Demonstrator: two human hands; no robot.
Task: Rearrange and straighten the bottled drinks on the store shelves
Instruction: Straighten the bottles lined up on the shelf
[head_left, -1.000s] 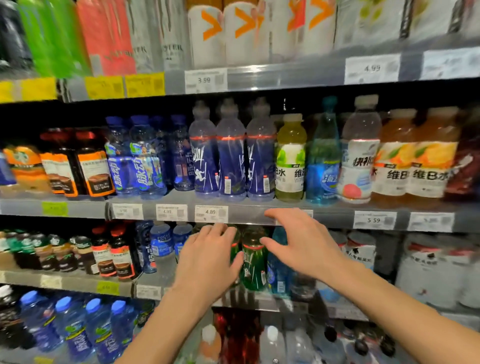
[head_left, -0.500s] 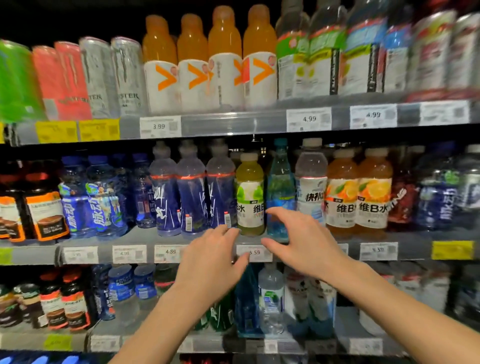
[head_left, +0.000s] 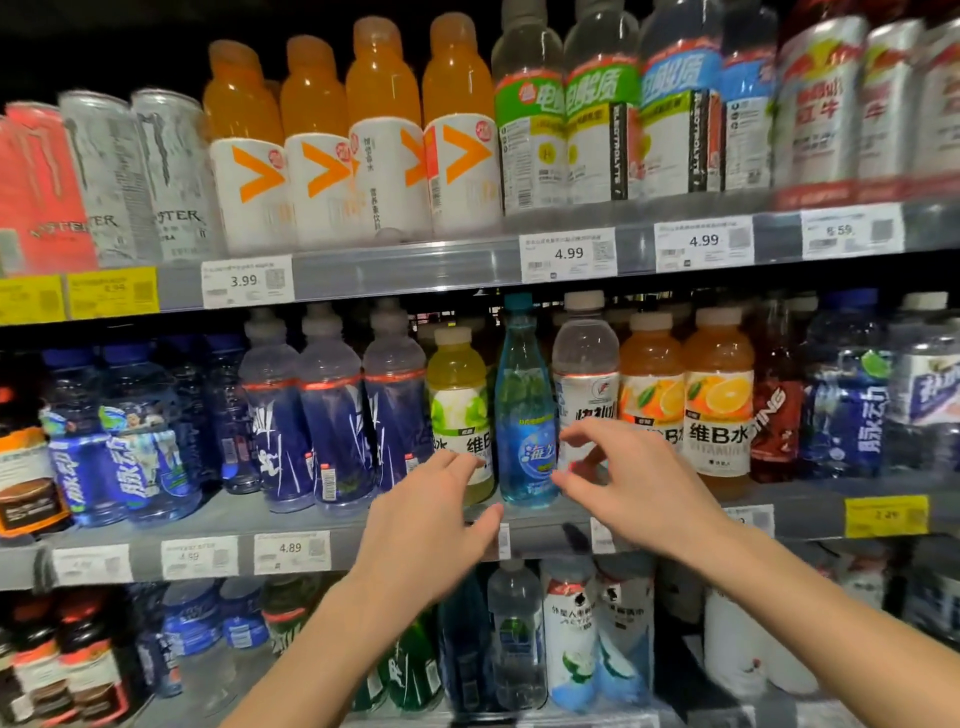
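Store shelving in three tiers, packed with drinks, price tags along each rail. Top tier: energy cans at far left, then four orange bottles (head_left: 358, 130) with white labels, then clear electrolyte bottles. Middle shelf (head_left: 234, 512): dark blue bottles at left, a yellow-green bottle (head_left: 457, 410), a slim blue bottle (head_left: 524, 410) standing upright, a clear white-labelled bottle (head_left: 586, 374), two orange vitamin bottles (head_left: 685, 395). Lower tier: mixed bottles, partly hidden behind both forearms. Left hand (head_left: 431, 525) raised in front of the yellow-green bottle, fingers loose and grasping nothing, contact impossible to judge. Right hand (head_left: 628, 488) just right of the slim blue bottle's base, thumb and forefinger spread wide apart, nothing held, in front of the clear white-labelled bottle.
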